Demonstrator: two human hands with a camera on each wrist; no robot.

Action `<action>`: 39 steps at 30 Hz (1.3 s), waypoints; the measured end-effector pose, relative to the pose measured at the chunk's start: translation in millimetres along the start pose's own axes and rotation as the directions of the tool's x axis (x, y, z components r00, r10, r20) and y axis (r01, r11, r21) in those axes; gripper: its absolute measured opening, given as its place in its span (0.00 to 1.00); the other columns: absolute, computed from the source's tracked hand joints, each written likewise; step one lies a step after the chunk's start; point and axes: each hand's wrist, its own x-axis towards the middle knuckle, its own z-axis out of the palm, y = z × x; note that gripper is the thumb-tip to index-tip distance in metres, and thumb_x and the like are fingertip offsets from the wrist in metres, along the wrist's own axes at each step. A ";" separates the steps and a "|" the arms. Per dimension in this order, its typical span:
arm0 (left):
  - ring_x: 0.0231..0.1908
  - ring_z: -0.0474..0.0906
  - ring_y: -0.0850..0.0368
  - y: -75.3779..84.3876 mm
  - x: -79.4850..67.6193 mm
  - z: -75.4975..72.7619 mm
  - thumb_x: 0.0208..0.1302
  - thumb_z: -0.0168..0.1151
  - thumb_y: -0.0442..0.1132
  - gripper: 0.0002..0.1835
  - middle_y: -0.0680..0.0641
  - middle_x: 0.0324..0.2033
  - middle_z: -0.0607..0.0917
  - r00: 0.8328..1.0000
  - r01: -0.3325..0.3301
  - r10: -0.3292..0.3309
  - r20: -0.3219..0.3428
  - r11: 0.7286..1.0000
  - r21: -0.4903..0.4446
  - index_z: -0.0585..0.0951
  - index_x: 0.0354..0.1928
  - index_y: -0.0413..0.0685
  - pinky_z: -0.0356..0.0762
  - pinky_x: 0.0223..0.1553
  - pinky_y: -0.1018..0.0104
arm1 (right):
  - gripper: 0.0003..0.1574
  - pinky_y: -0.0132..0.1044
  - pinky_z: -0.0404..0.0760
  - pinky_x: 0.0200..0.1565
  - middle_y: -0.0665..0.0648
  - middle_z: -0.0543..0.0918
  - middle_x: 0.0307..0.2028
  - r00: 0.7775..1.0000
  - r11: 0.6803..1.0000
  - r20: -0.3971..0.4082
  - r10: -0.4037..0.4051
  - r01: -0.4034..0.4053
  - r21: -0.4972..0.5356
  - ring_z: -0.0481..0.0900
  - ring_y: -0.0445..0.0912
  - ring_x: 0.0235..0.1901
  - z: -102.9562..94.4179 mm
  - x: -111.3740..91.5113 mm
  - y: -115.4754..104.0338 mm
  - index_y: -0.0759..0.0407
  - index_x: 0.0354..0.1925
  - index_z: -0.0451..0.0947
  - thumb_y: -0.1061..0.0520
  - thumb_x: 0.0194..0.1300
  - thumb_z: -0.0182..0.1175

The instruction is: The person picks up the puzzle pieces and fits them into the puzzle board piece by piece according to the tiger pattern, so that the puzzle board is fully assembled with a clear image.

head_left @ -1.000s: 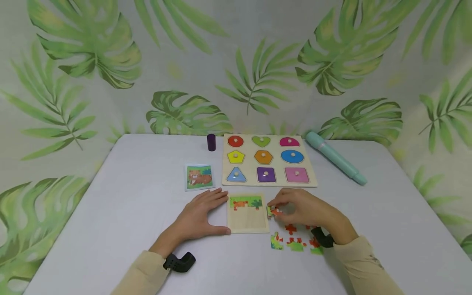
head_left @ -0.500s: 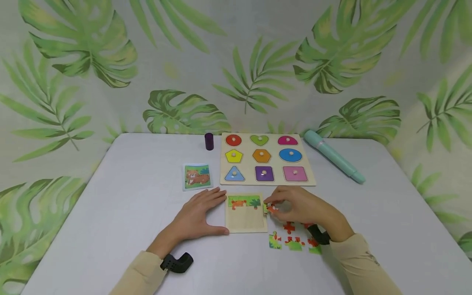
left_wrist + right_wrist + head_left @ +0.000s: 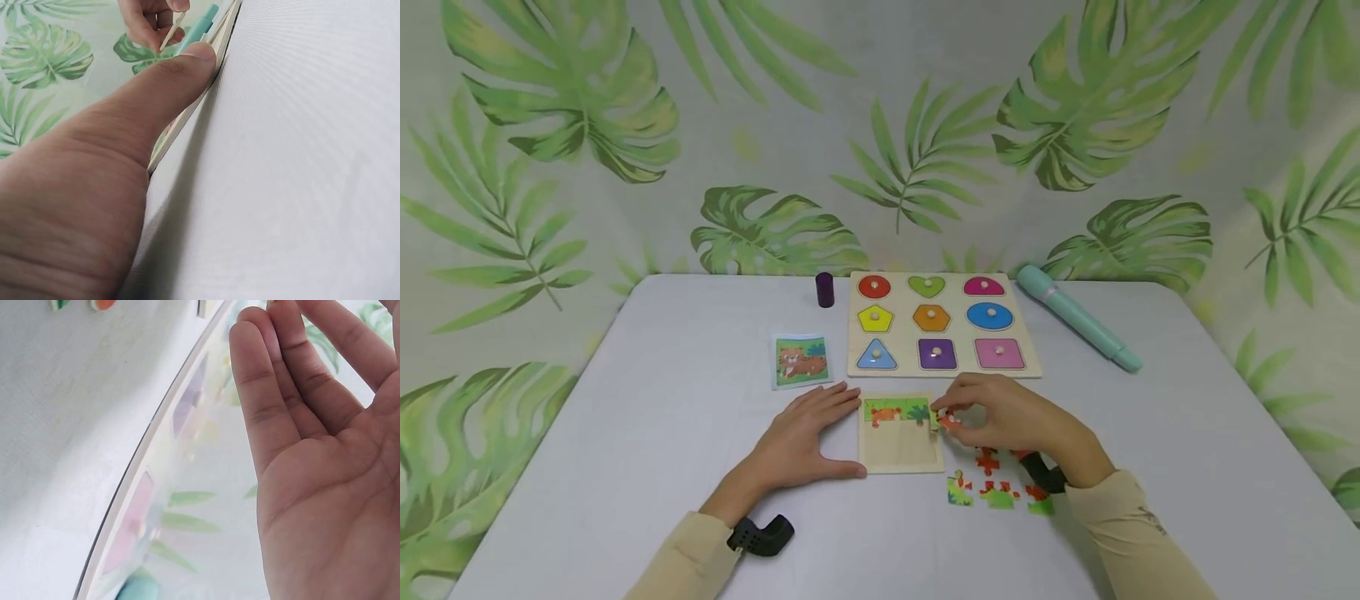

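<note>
A small wooden puzzle tray (image 3: 898,457) lies mid-table, its top row filled with green and orange pieces and its lower part bare wood. My left hand (image 3: 801,437) is spread at its left side, straight fingers touching the upper corner and thumb at the lower one. In the left wrist view the thumb (image 3: 169,78) presses along the tray's edge. Between thumb and fingertips, my right hand (image 3: 1015,421) pinches a jigsaw piece (image 3: 949,420) with orange and green print, tilted over the tray's right edge. The right wrist view barely shows that piece.
Several loose jigsaw pieces (image 3: 998,497) lie below the right hand, some partly covered by it. Behind the tray sits a wooden shape board (image 3: 902,367) with knobbed shapes. A tiger picture card (image 3: 802,362), a dark purple cylinder (image 3: 825,290) and a teal tube (image 3: 1078,318) lie around it.
My right hand has moved slightly left and up, bringing the pinched jigsaw piece from beside the tray to over its right edge. The left hand keeps its place at the tray.
</note>
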 end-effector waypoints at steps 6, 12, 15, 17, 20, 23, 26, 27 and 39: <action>0.79 0.57 0.53 -0.7 0.0 -0.1 0.50 0.74 0.72 0.54 0.54 0.76 0.69 1.000 -0.005 0.005 -0.010 1.000 -0.003 0.71 0.75 0.52 0.54 0.79 0.46 | 0.20 0.37 0.88 0.43 0.44 0.86 0.46 1.000 1.000 -0.012 -0.022 0.022 -0.003 0.82 0.45 0.43 -1.7 4.0 -3.5 0.50 0.54 0.88 0.54 0.63 0.73; 0.79 0.57 0.53 -0.1 -0.3 2.8 0.50 0.73 0.73 0.54 0.54 0.76 0.68 1.000 -0.013 0.013 -0.003 1.000 -0.018 0.71 0.75 0.52 0.54 0.79 0.45 | 0.20 0.38 0.88 0.43 0.46 0.86 0.46 0.999 1.000 -0.019 -0.029 0.029 0.011 0.83 0.46 0.43 -1.9 5.1 -6.8 0.52 0.54 0.88 0.56 0.63 0.73; 0.79 0.57 0.53 0.3 -0.4 4.5 0.50 0.72 0.74 0.54 0.55 0.76 0.68 1.000 -0.020 0.020 -0.001 1.000 -0.019 0.71 0.75 0.52 0.54 0.79 0.46 | 0.20 0.39 0.89 0.45 0.45 0.86 0.47 1.000 1.000 -0.010 -0.007 0.007 0.024 0.84 0.45 0.44 -1.5 4.8 -8.6 0.52 0.54 0.88 0.56 0.63 0.73; 0.79 0.57 0.53 0.4 -1.0 4.9 0.50 0.71 0.74 0.54 0.55 0.76 0.69 1.000 -0.020 0.020 -0.001 1.000 -0.009 0.71 0.75 0.53 0.54 0.79 0.46 | 0.20 0.39 0.89 0.46 0.45 0.86 0.47 1.000 1.000 -0.003 -0.001 0.001 0.029 0.84 0.45 0.45 -0.7 5.5 -9.9 0.51 0.55 0.88 0.56 0.63 0.73; 0.79 0.57 0.53 -0.2 -1.9 3.9 0.50 0.72 0.74 0.54 0.55 0.76 0.69 1.000 -0.023 0.023 -0.007 1.000 0.003 0.72 0.75 0.53 0.54 0.79 0.46 | 0.21 0.38 0.88 0.45 0.45 0.86 0.48 1.000 1.000 -0.002 -0.010 0.010 0.025 0.83 0.44 0.44 0.8 8.6 -11.2 0.51 0.55 0.87 0.56 0.63 0.72; 0.79 0.57 0.53 -1.4 -2.1 2.2 0.50 0.72 0.74 0.54 0.54 0.76 0.69 0.999 -0.027 0.027 -0.018 1.000 0.010 0.72 0.75 0.52 0.55 0.79 0.46 | 0.20 0.37 0.88 0.45 0.45 0.85 0.48 1.000 1.000 -0.005 -0.024 0.024 0.001 0.83 0.44 0.44 1.4 12.6 -12.9 0.50 0.55 0.88 0.55 0.63 0.72; 0.79 0.57 0.53 -1.9 -2.0 1.4 0.50 0.72 0.74 0.54 0.54 0.76 0.69 0.999 -0.026 0.026 -0.020 1.000 0.010 0.72 0.75 0.52 0.54 0.79 0.46 | 0.20 0.39 0.88 0.45 0.45 0.85 0.48 1.000 1.000 -0.001 -0.022 0.022 0.005 0.84 0.44 0.44 1.2 14.7 -14.9 0.50 0.54 0.88 0.54 0.63 0.72; 0.79 0.57 0.53 -1.9 -1.9 1.3 0.50 0.72 0.74 0.54 0.54 0.76 0.69 1.000 -0.024 0.024 -0.018 1.000 0.008 0.72 0.75 0.52 0.54 0.79 0.46 | 0.20 0.39 0.88 0.46 0.45 0.85 0.48 1.000 1.000 0.001 -0.019 0.019 0.006 0.84 0.45 0.45 0.9 15.0 -15.8 0.50 0.54 0.88 0.54 0.64 0.72; 0.79 0.57 0.53 0.2 0.0 -0.5 0.51 0.73 0.72 0.53 0.54 0.76 0.68 1.000 -0.010 0.010 0.001 1.000 0.007 0.72 0.75 0.52 0.54 0.79 0.46 | 0.20 0.42 0.89 0.49 0.45 0.85 0.48 1.000 1.000 0.010 0.010 -0.010 -0.002 0.85 0.46 0.47 2.8 19.9 -23.2 0.49 0.55 0.88 0.53 0.64 0.72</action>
